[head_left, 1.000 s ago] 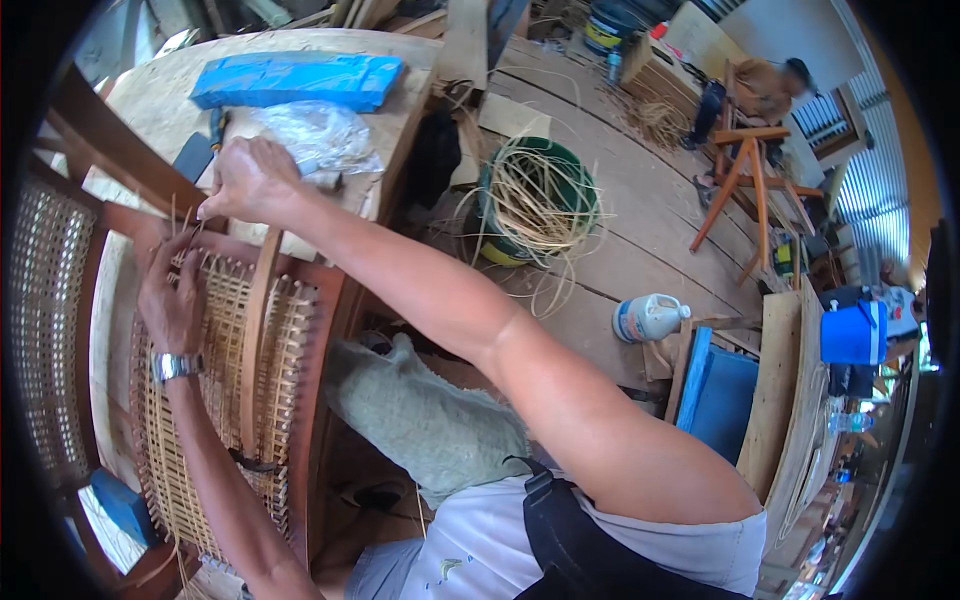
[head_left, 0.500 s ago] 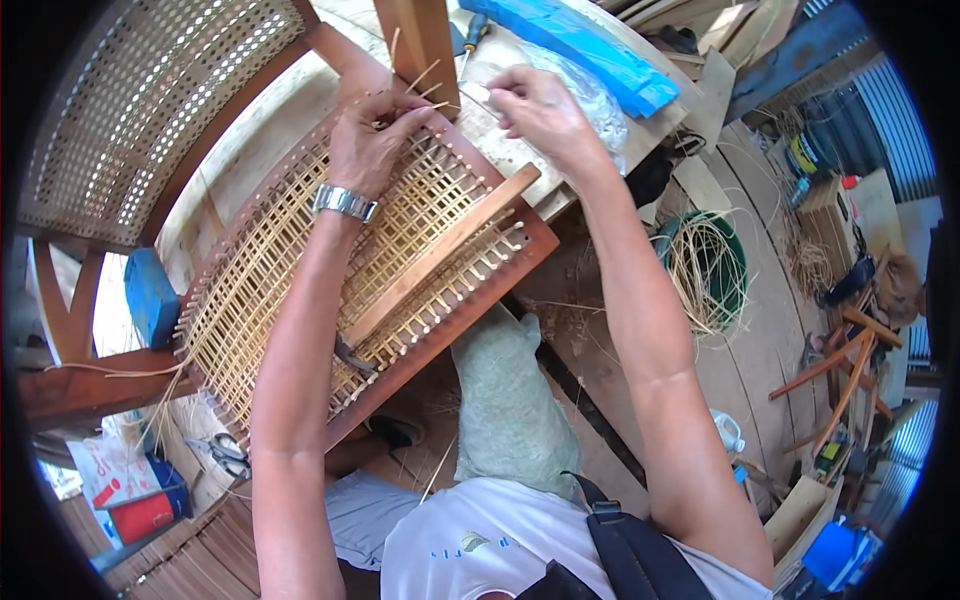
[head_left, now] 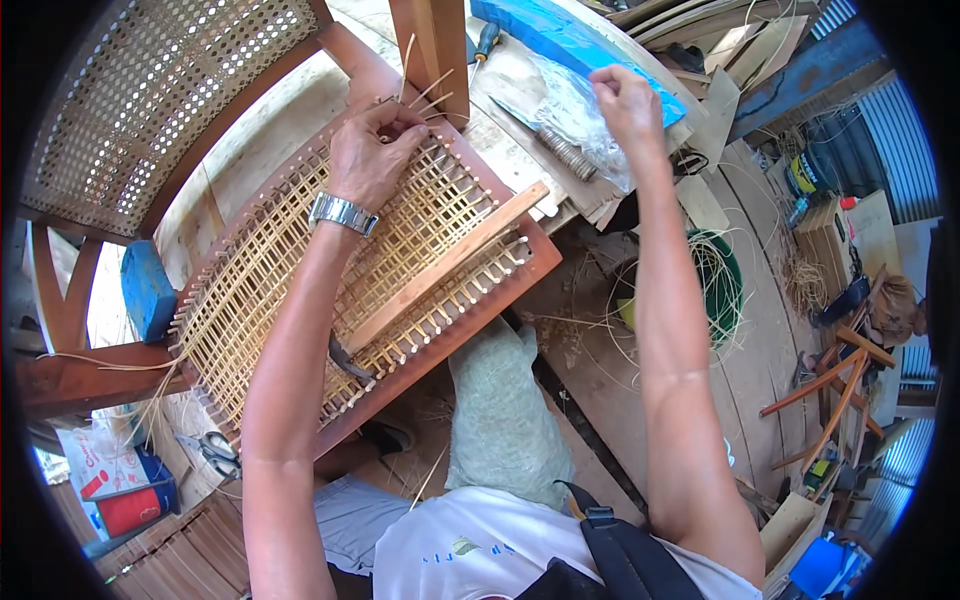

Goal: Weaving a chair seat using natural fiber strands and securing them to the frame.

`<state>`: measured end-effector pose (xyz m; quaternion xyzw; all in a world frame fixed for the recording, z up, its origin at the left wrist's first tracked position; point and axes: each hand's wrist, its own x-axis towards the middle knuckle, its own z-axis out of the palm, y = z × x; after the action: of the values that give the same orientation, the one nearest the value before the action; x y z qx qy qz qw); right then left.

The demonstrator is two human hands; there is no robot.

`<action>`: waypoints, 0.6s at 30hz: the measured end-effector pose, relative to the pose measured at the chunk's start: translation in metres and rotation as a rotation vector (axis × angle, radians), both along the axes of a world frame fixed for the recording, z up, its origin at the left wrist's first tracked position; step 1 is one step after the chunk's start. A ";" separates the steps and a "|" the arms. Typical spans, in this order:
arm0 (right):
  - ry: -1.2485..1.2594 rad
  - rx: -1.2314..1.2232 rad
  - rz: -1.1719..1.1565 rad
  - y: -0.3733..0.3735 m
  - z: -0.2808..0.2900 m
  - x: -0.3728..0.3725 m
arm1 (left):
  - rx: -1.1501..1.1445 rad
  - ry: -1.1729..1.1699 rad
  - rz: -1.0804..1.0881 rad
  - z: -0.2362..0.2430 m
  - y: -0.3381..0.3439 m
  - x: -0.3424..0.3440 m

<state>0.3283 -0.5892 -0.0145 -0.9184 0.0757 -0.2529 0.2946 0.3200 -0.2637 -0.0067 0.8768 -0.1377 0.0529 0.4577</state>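
A wooden chair seat frame point(head_left: 520, 265) lies tilted before me, strung with an open grid of cane weaving point(head_left: 265, 290) and pegged along its edges. At its far edge my left hand point(head_left: 375, 155) is closed, fingertips pinched at a cane strand point(head_left: 445, 115); other strands stick up beside it. My right hand point(head_left: 630, 108) is raised away from the seat at the right, fingers pinched together; what they hold is too small to make out. Across the weave lies a hammer point(head_left: 450, 262) with a long wooden handle and a dark curved metal head.
A woven cane backrest point(head_left: 160, 110) rises at the far left. Behind the seat are a screwdriver point(head_left: 486, 42), clear plastic wrap point(head_left: 575, 115) and a blue wrapped bundle point(head_left: 560, 40). A green bucket point(head_left: 738, 300) of cane stands right. Scissors point(head_left: 218, 455) lie lower left; a filled sack point(head_left: 505, 410) sits below.
My right hand has moved up and to the right, away from the seat, uncovering a ridged coil on the table. My left hand stays at the seat's far edge.
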 end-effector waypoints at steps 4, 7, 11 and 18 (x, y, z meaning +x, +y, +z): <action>0.388 -0.055 0.206 -0.026 0.001 0.010 | 0.059 -0.059 0.053 0.006 0.003 -0.005; 0.531 -0.191 0.324 -0.030 -0.004 0.006 | 0.097 -0.051 0.047 0.015 -0.003 -0.008; 0.554 -0.285 0.411 -0.036 -0.004 0.010 | 0.129 -0.099 0.015 0.013 0.000 -0.006; 0.482 -0.230 0.437 -0.031 -0.010 -0.004 | 0.206 -0.252 -0.027 0.004 0.004 -0.005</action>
<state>0.3246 -0.6203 -0.0248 -0.9735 -0.0841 0.0337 0.2099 0.3149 -0.2600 -0.0031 0.9035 -0.2104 0.1421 0.3453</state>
